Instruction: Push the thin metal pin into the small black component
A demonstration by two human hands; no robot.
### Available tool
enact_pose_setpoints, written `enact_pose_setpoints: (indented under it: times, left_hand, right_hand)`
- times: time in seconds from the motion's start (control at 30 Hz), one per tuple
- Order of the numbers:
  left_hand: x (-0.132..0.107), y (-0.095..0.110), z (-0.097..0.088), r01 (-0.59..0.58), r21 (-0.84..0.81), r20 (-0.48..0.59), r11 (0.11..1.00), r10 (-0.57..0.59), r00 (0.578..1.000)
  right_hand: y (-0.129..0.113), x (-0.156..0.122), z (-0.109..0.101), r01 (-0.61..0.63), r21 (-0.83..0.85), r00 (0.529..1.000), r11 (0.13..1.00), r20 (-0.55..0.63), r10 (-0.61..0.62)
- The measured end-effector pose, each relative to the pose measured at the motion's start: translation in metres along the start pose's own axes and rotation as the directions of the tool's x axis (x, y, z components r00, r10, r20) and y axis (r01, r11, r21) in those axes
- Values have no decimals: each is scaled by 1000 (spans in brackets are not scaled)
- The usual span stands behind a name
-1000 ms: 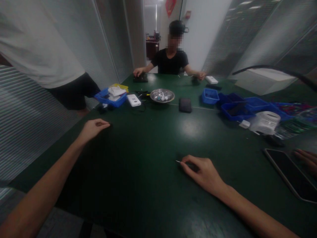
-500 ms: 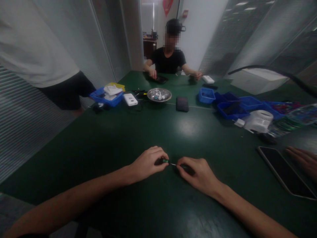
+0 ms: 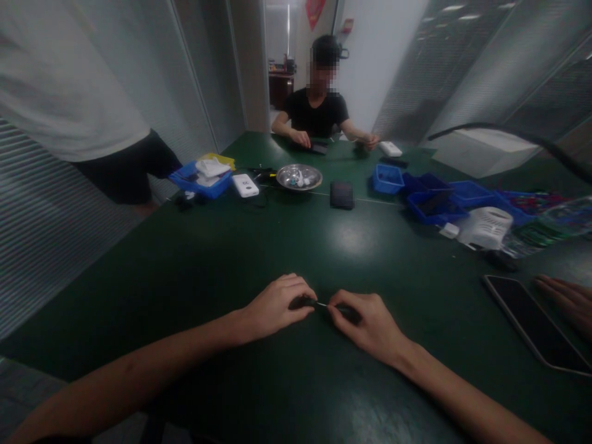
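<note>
My left hand [image 3: 283, 305] is closed around the dark handle of a small tool [image 3: 320, 303] that looks like a screwdriver. Its thin, shiny shaft points right, across the short gap between my hands. The thumb and forefinger of my right hand [image 3: 365, 317] pinch together at the shaft's far end. Whether the right palm holds anything more is hidden in shadow. Both hands rest low, close over the green table [image 3: 259, 394].
A phone [image 3: 539, 324] lies at right beside another person's hand [image 3: 567, 302]. Farther off are a metal dish [image 3: 283, 183], a black square item [image 3: 341, 195], a white power bank [image 3: 245, 185] and blue trays [image 3: 387, 179]. One person sits opposite; another stands at left.
My hands hold nearly the same pose; the tool's handle seems turned, its green patch now out of sight. The seated person's hand and the dark object under it have shifted right.
</note>
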State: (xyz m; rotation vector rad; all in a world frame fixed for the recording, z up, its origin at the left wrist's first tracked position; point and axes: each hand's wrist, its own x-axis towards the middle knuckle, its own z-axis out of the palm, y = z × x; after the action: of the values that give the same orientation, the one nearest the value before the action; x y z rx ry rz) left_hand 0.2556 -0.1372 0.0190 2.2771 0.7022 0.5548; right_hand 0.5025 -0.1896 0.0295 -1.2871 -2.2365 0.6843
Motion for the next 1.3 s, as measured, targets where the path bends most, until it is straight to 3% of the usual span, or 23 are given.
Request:
enact_pose_setpoints:
  times: [0.33,0.77,0.93,1.3]
  left_hand:
    - [-1,0,1,-8,20,-4,1000,8,1000]
    - [-2,5,-2,10,-6,-22,1000,-10,1000]
    - [-4,8,-3,17,0,-70,1000,-17,997]
    - [-4,9,-3,13,29,-21,999,-13,1000]
  right_hand:
    - [-9,4,11,18,-1,1000,1000,-14,-18]
    - [-9,-1,16,-17,61,987,998,-156,27]
    - [-9,-2,17,-29,1,994,1000,-108,29]
    - [-11,-1,19,-43,-40,994,998,-101,39]
